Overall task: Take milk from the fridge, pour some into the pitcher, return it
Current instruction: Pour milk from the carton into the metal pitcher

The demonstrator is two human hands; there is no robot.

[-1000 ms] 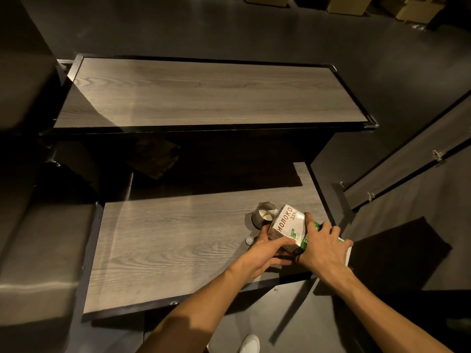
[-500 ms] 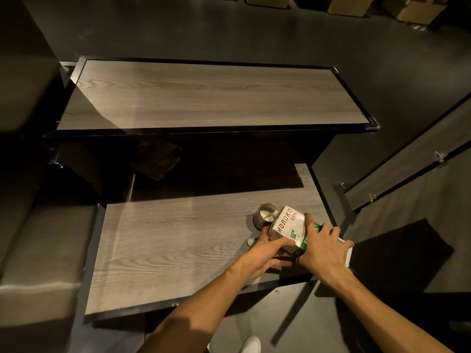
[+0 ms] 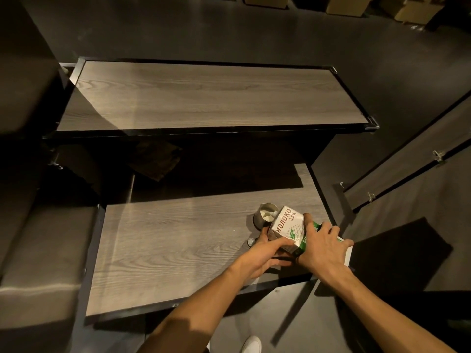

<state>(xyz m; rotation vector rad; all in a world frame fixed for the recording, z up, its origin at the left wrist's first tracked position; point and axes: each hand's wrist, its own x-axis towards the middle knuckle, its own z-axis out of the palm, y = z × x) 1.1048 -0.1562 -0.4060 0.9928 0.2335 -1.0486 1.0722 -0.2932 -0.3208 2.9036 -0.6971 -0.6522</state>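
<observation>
A white and green milk carton (image 3: 287, 224) is tipped over, its top end leaning over a small metal pitcher (image 3: 264, 215) on the lower wooden table (image 3: 163, 240). White milk shows inside the pitcher. My right hand (image 3: 321, 247) grips the carton from above at its rear part. My left hand (image 3: 262, 253) holds the carton from below and the left side. A small round cap (image 3: 250, 241) lies on the table just left of my left hand.
A higher wooden counter (image 3: 198, 95) runs across behind the table, with a dark gap between them. A dark cabinet door (image 3: 418, 159) stands at the right. Cardboard boxes (image 3: 410, 7) sit on the floor far back. My white shoe (image 3: 251, 344) shows below.
The carton stays tilted over the pitcher with both hands on it; the view has shifted slightly, and the hands have barely moved.
</observation>
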